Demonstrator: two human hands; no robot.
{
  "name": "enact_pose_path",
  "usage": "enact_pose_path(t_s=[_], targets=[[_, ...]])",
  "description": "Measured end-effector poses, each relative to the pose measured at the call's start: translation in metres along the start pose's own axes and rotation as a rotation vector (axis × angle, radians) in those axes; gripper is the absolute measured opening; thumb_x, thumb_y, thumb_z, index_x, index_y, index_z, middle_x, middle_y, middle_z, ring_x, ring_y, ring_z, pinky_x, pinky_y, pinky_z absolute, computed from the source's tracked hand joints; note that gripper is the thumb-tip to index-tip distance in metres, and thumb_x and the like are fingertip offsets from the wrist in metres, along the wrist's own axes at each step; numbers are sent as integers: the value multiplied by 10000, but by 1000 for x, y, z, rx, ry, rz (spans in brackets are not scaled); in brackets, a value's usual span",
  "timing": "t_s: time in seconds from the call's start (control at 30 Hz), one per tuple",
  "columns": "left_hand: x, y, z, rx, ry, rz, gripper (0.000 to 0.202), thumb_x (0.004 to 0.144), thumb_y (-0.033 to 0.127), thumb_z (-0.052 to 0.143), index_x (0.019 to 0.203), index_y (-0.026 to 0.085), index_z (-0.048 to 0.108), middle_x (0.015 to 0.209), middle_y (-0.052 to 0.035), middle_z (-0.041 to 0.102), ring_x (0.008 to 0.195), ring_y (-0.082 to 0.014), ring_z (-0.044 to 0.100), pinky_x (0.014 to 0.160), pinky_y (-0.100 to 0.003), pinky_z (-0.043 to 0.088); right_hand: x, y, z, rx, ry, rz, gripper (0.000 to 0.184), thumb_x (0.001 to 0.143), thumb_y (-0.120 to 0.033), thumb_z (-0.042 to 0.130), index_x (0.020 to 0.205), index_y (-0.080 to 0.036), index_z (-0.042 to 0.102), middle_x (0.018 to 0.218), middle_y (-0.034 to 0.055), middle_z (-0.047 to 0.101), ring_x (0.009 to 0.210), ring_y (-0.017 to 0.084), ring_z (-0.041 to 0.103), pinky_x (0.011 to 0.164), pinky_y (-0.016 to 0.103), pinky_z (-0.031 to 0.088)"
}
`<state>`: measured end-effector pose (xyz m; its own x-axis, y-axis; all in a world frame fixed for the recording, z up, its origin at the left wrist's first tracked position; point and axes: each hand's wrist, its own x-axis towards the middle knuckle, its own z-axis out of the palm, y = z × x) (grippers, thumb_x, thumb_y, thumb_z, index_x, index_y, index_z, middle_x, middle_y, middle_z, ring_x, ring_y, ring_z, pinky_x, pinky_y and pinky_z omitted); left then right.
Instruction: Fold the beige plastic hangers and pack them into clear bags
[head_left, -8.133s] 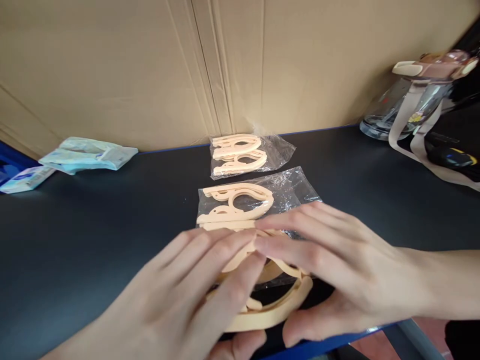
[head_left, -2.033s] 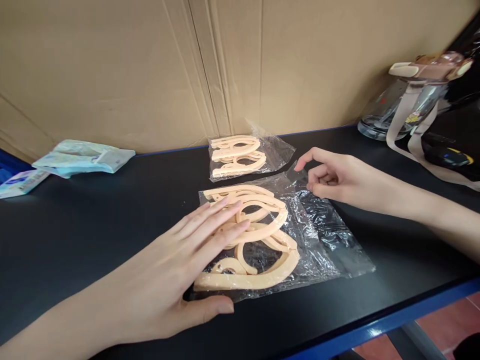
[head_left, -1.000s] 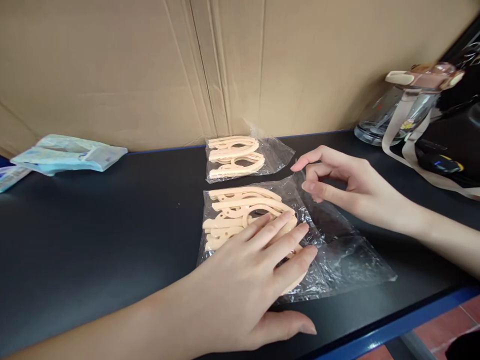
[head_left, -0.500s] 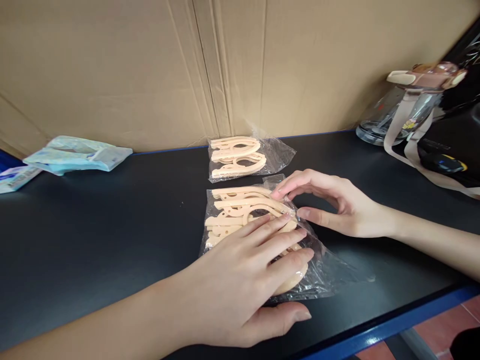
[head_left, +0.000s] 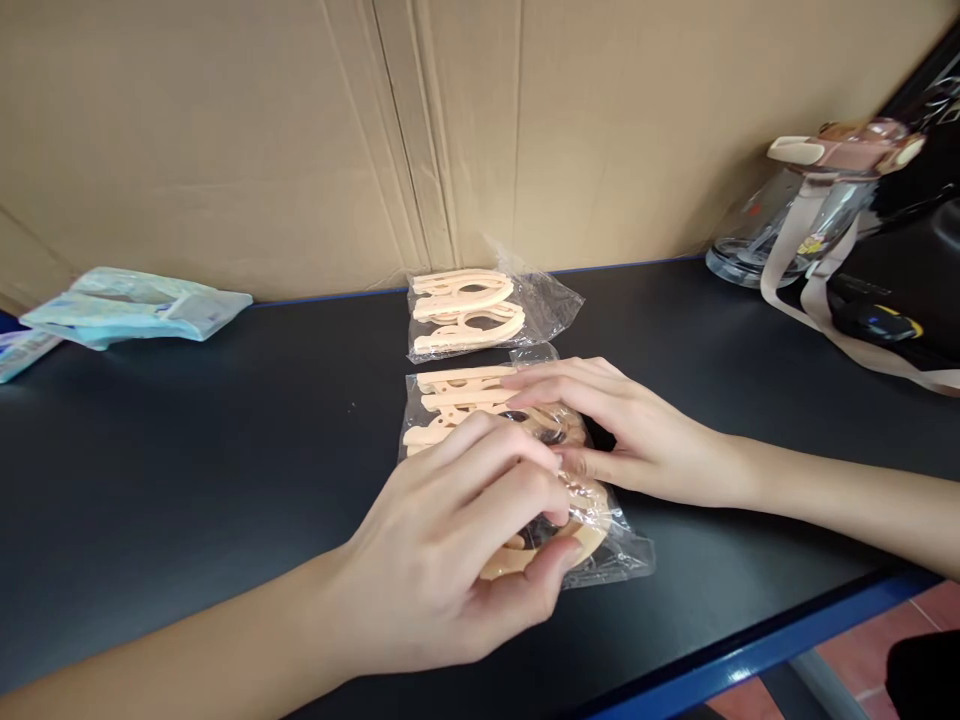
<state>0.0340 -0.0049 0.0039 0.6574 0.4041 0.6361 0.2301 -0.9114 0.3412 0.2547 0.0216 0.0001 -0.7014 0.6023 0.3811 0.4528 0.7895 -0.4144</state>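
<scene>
A clear plastic bag [head_left: 634,562] lies on the black tabletop with several beige folding hangers [head_left: 461,401] inside. My left hand [head_left: 472,530] is over the bag's lower part, fingers curled and thumb bent in, closed on its plastic film. On the upper right part of the same bag rests my right hand [head_left: 637,430]. Its fingers are stretched out over the hangers, and its thumb lies close to my left fingertips. Farther back is a second clear bag [head_left: 555,305] of similar beige hangers [head_left: 465,310], which neither hand touches. My left hand hides part of the front bag.
Cardboard [head_left: 262,150] stands along the back of the black table [head_left: 225,480]. A light blue packet [head_left: 150,305] lies at the back left. At the right are a clear bottle with a strap [head_left: 832,215] and a black bag [head_left: 915,270]. A blue edge [head_left: 750,660] borders the table's front.
My left hand has gone from lying flat to curled fingers on the plastic. My right hand has moved left onto the bag. The bag's loose right end no longer reaches as far out.
</scene>
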Motion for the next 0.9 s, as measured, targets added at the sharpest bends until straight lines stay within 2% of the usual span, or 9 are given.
enact_pose_path(t_s=[0.07,0.13,0.27,0.4,0.53,0.63,0.73,0.8,0.9], targets=[[0,0,0,24,-16,27,139,859,148,699,980,122,636,992,-60,672,967,-150,607,928,-264,502,1,-2,1,-31,-2,-4,344,998,-338,537,1283,-147,560,1411,131,585,1324,230,516,1035,396,414],[1,-1,1,32,-78,37,208,870,147,702,1068,118,646,1064,-59,687,1010,-146,612,956,-259,495,1,-3,3,-47,2,-9,328,997,-305,532,1283,-147,560,1434,140,557,1331,233,501,1042,400,416],[2,-2,4,33,-125,60,61,916,97,637,913,143,677,939,-23,727,938,-136,642,936,-267,514,1,-1,7,-35,85,-5,345,950,-248,577,1273,-130,556,1421,176,509,1318,251,493,1051,401,452],[4,-2,5,74,-84,73,110,892,67,611,835,139,672,864,-15,740,936,-130,669,995,-253,496,0,3,10,13,226,33,335,886,-300,676,1154,-128,571,1196,147,560,1133,234,586,960,367,523],[3,0,4,128,-42,86,116,875,90,626,815,165,692,851,14,757,909,-133,682,1006,-286,472,-1,5,9,25,145,22,271,916,-285,637,1136,-136,586,1174,137,604,1110,231,599,940,368,537],[0,2,5,116,-59,70,103,881,122,629,821,167,700,814,10,753,850,-145,682,873,-308,497,-1,3,6,-21,65,12,259,954,-315,577,1130,-129,621,1225,154,607,1128,237,602,952,380,530],[-6,0,7,101,-60,101,135,927,192,584,857,164,696,810,-11,751,758,-153,667,745,-339,472,-2,1,1,-104,13,-7,331,942,-382,598,1156,-133,631,1304,166,601,1202,263,579,1009,424,490],[-6,-2,7,68,-42,126,183,955,215,539,848,161,677,775,-16,737,687,-149,640,700,-349,455,-3,0,-1,-140,-30,-15,404,919,-408,630,1223,-142,614,1391,168,564,1308,282,512,1084,458,430],[7,-8,1,5,-51,116,221,961,171,507,783,174,639,682,7,690,588,-128,579,638,-328,448,-4,-2,-4,-140,-121,-19,528,919,-495,612,1326,-160,573,1487,171,486,1416,301,405,1162,507,332]])
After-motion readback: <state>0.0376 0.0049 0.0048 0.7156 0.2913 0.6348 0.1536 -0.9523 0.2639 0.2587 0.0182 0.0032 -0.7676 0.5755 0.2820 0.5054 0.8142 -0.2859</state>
